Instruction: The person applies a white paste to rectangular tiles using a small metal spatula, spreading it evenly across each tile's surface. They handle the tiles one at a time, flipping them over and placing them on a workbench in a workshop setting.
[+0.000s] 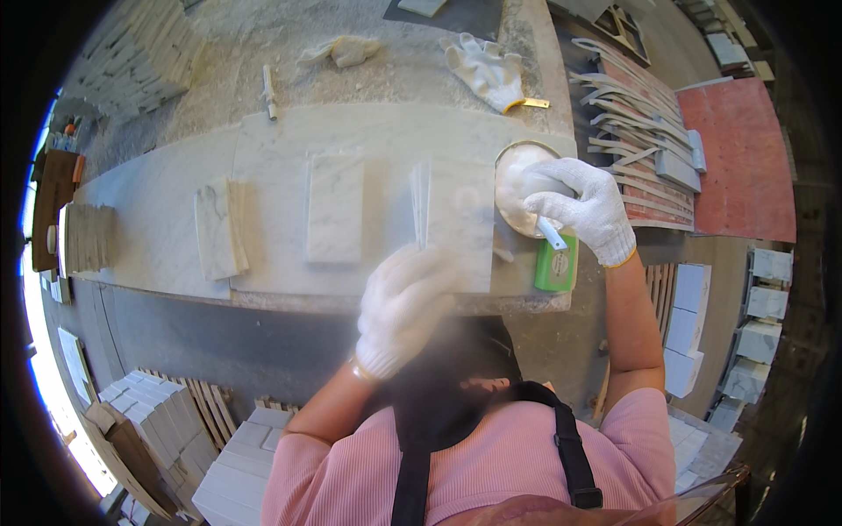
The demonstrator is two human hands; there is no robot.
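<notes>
My right hand [588, 206], in a white knitted glove, is closed around a small pale spreader [551, 233] with a hole in its end. It is over the right side of a round tin [523, 186] of white paste. My left hand [403, 307], gloved the same way, is at the near edge of the bench, by the lower left corner of a pale marble tile [461, 228]. Thin tile edges [421, 206] show along that tile's left side. Blur hides the left fingertips and whatever they touch. A green box [555, 263] sits just below the tin.
To the left, another marble tile [335, 209] and a small fanned stack of tiles [219, 230] lie on the slab [281, 131]. A spare white glove [487, 70] lies behind the tin. Pale strips [645, 114] cover a reddish board at right. Tile stacks [167, 421] stand at lower left.
</notes>
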